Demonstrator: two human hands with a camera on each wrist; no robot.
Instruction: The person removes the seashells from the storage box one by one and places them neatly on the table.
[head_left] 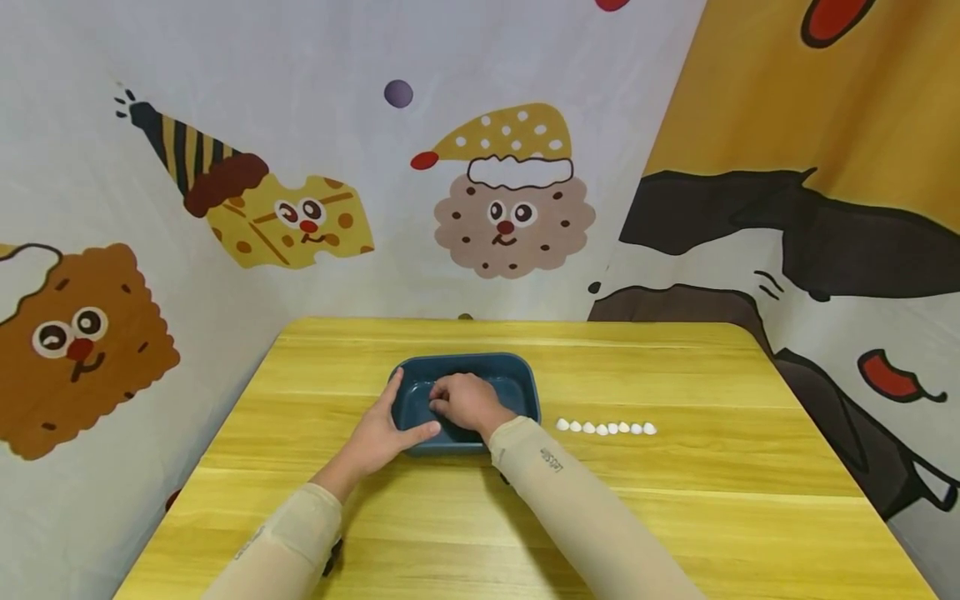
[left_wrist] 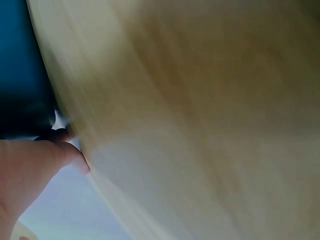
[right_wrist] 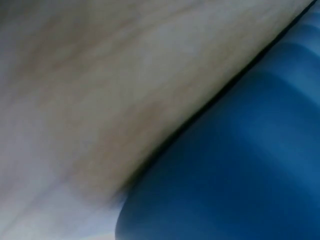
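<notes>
A dark blue rectangular dish (head_left: 517, 392) stands on the wooden table. My left hand (head_left: 377, 435) rests at its left end, fingers straight along the left side and thumb stretched over the front left corner. The left wrist view shows part of that hand beside the dish's blue wall (left_wrist: 22, 65). My right hand (head_left: 467, 402) reaches down inside the dish with bent fingers, thumb and fingertips close together near the floor of it. Whether they pinch something I cannot tell. In the right wrist view only the dish's outer wall (right_wrist: 225, 165) and the blurred table show.
To the right of the dish, several small white shell-like pieces (head_left: 602, 429) lie in a row on the table (head_left: 675, 517). A curtain (head_left: 315, 75) printed with cartoon cookies and cheese hangs behind the table's far edge and along its sides.
</notes>
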